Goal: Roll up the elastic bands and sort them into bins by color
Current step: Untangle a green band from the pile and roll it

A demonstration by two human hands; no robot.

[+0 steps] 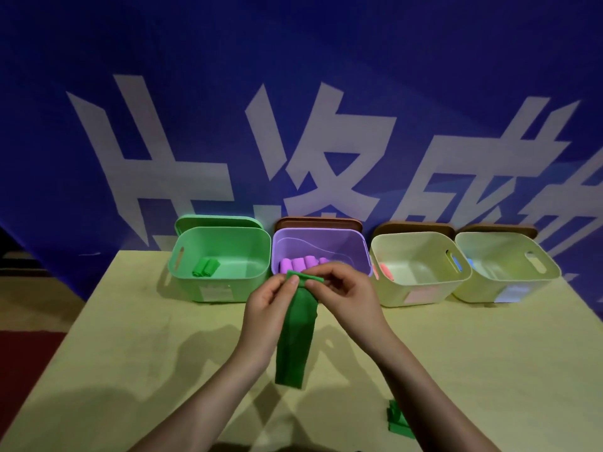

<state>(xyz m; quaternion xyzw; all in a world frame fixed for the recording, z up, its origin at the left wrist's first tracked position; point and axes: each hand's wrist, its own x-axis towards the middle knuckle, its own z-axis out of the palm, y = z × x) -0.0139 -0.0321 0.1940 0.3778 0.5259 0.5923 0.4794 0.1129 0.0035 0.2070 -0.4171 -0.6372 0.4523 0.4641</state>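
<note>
A long green elastic band hangs above the table, its top end folded over between both hands. My left hand pinches the left side of that fold, and my right hand pinches the right side. The green bin at the back left holds two rolled green bands. The purple bin beside it holds several rolled purple bands. Another green band lies loosely folded on the table at the front right.
Two cream bins stand at the back right: one with a pink roll, the other with something blue inside. Lids lean behind the bins. A blue banner with white characters hangs behind the table.
</note>
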